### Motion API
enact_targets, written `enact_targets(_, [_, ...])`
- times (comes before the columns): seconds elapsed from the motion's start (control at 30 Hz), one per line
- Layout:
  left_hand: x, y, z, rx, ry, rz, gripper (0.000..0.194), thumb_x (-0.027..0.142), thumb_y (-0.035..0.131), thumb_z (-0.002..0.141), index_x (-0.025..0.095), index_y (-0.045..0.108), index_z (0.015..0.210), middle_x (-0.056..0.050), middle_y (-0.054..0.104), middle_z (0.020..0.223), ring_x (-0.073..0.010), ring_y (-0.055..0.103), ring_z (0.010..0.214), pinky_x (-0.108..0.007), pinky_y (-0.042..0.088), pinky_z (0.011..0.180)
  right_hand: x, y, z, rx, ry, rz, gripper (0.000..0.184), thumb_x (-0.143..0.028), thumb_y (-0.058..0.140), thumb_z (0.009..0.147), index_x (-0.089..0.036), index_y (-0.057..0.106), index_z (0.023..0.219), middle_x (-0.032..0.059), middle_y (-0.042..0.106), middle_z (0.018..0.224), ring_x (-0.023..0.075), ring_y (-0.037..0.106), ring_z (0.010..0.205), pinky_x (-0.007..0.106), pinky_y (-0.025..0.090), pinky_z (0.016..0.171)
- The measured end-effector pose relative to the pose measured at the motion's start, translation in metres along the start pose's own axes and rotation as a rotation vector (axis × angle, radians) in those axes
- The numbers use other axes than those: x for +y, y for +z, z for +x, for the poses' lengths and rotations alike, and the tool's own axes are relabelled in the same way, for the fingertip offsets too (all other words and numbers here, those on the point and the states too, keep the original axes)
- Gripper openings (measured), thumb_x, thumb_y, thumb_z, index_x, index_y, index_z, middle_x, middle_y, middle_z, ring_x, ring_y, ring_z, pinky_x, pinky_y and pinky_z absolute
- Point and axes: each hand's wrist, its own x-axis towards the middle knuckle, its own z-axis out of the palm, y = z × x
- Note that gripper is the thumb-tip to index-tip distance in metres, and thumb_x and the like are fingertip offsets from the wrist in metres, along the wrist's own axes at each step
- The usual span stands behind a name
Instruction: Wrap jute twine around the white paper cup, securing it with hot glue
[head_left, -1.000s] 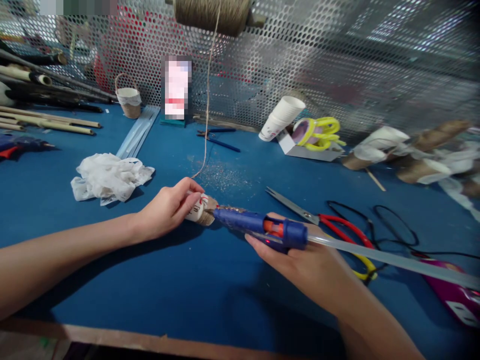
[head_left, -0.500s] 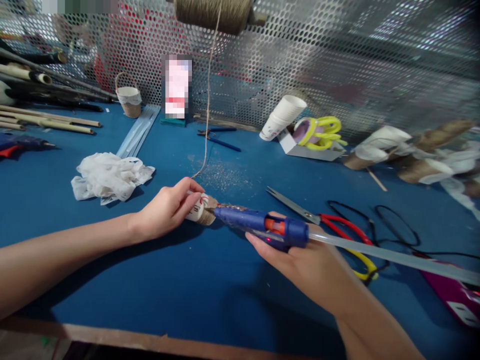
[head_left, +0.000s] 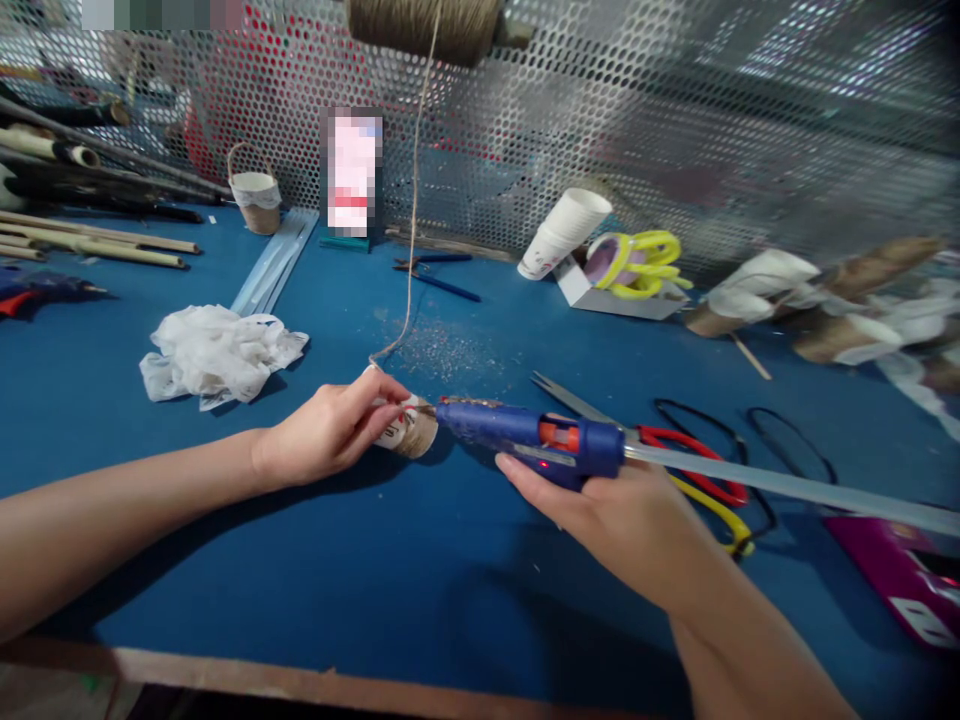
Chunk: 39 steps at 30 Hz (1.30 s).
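My left hand (head_left: 341, 425) is closed round a small white paper cup (head_left: 391, 432) lying on its side, its base end to the right. Brown twine (head_left: 418, 428) wraps that end of the cup. In my right hand (head_left: 607, 510) is a blue hot glue gun (head_left: 517, 430), its nozzle at the cup's wrapped end. A long pale glue stick (head_left: 750, 475) sticks out of the gun's back, and a small red light glows on its side. From a twine spool (head_left: 424, 28) above, a strand (head_left: 414, 200) runs down to my left hand.
Scissors (head_left: 690, 450) and a black cord lie beyond my right hand. At the back are pliers (head_left: 439, 275), stacked paper cups (head_left: 566, 232) and a small twine basket (head_left: 257, 203). Crumpled white material (head_left: 221, 350) lies left; wrapped cups (head_left: 750, 295) stand right. A perforated metal panel (head_left: 600, 110) rises behind.
The cup has turned a little in my left hand, showing more wrapped twine. The glue gun has shifted slightly right and up. The strand's lower end has moved left.
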Motion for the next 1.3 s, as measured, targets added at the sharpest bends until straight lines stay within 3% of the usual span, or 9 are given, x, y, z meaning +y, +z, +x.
enact_targets(0.07, [-0.001,0.000,-0.001,-0.005,0.033,0.011,0.015,0.017,0.037,0.090,0.012,0.047,0.099,-0.006,0.068,0.076,-0.0112,0.063,0.059,-0.020,0.047,0.052,0.001,0.002,-0.004,-0.025,0.021,0.000,0.050,-0.018,0.026,0.090,-0.022,0.072,0.071,0.0014,0.059,0.047,0.0171,0.058,0.045,0.027,0.043,0.046])
enact_targets(0.27, [-0.003,0.001,-0.002,-0.014,0.035,0.022,0.016,0.018,0.036,0.091,0.011,0.047,0.100,-0.009,0.069,0.080,-0.0135,0.065,0.062,-0.022,0.050,0.054,-0.004,0.006,-0.013,-0.091,0.397,0.231,0.037,-0.034,0.042,0.087,-0.023,0.063,0.058,0.0005,0.063,0.053,0.0171,0.060,0.052,0.028,0.048,0.054])
enact_targets(0.47, [-0.002,0.000,-0.001,-0.015,0.030,0.031,0.016,0.017,0.035,0.091,0.011,0.047,0.099,-0.009,0.069,0.080,-0.0135,0.066,0.063,-0.022,0.050,0.054,-0.004,0.006,-0.010,-0.138,0.486,0.304,0.033,-0.038,0.045,0.084,-0.023,0.064,0.062,0.0006,0.066,0.058,0.0187,0.063,0.056,0.030,0.050,0.057])
enact_targets(0.7, [-0.002,0.000,-0.001,-0.004,0.070,0.027,0.015,0.017,0.037,0.091,0.011,0.048,0.100,-0.009,0.069,0.082,-0.0141,0.067,0.067,-0.023,0.052,0.057,-0.004,0.004,-0.014,-0.180,0.529,0.326,0.029,-0.039,0.048,0.083,-0.025,0.062,0.062,-0.0004,0.066,0.063,0.0189,0.063,0.062,0.029,0.051,0.061])
enact_targets(0.83, [-0.002,-0.001,-0.002,-0.005,0.090,0.044,0.014,0.017,0.037,0.091,0.011,0.047,0.100,-0.008,0.069,0.080,-0.0130,0.066,0.063,-0.021,0.051,0.054,-0.003,0.007,-0.017,-0.160,0.530,0.329,0.032,-0.040,0.044,0.085,-0.026,0.063,0.064,-0.0001,0.062,0.055,0.0187,0.062,0.058,0.029,0.051,0.060])
enact_targets(1.07, [-0.002,0.000,-0.002,0.002,0.141,0.101,0.014,0.018,0.035,0.093,0.013,0.046,0.099,-0.007,0.067,0.080,-0.0125,0.066,0.065,-0.021,0.052,0.055,0.007,0.017,-0.022,-0.104,0.354,0.201,0.045,-0.041,0.029,0.089,-0.025,0.070,0.078,-0.0006,0.046,0.038,0.0188,0.056,0.049,0.030,0.044,0.054])
enact_targets(1.3, [-0.003,0.000,-0.002,0.002,0.170,0.123,0.015,0.018,0.034,0.093,0.013,0.046,0.099,-0.007,0.067,0.080,-0.0123,0.066,0.065,-0.021,0.053,0.056,0.012,0.012,-0.013,-0.194,0.329,0.173,0.041,-0.044,0.034,0.083,-0.026,0.069,0.075,-0.0012,0.049,0.039,0.0170,0.048,0.040,0.031,0.039,0.047])
